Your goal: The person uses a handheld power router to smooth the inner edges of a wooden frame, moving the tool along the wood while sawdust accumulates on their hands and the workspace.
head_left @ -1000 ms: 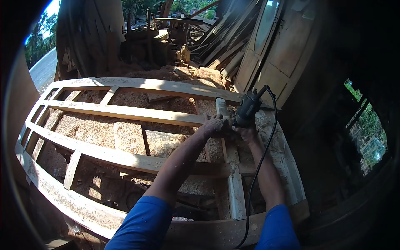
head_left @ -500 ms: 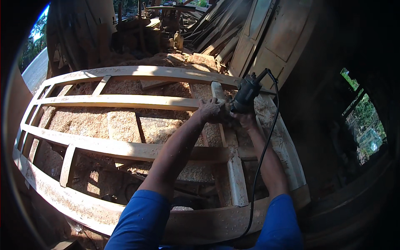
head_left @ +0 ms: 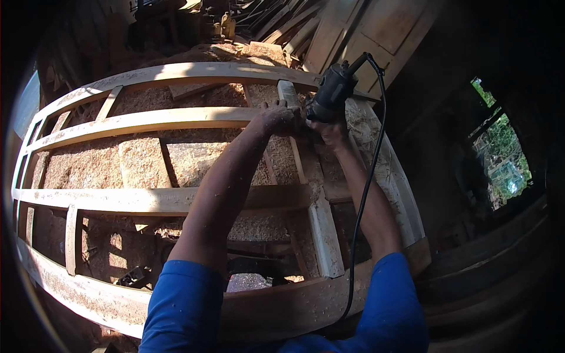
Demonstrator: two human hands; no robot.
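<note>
Rails (head_left: 153,119) and crosspieces (head_left: 325,241) already looked joined, yet the work seemed unfinished at the upper right, where the right hand (head_left: 331,130) had its fingers round the dark power tool (head_left: 331,94), the left hand (head_left: 275,119) beside it, its hold unclear to me.

**Site Identification: Woodworking Workshop**

From where I stand, this space is identified as a woodworking workshop by the following indicators. A large wooden frame (head_left: 106,198) of rails and crosspieces spans the work area. A corded power tool (head_left: 331,94) is held at its far right part. Sawdust (head_left: 85,165) thickly covers surfaces beneath the rails. Long boards (head_left: 303,37) are heaped at the far side. A panelled door (head_left: 391,29) stands far right.
</note>
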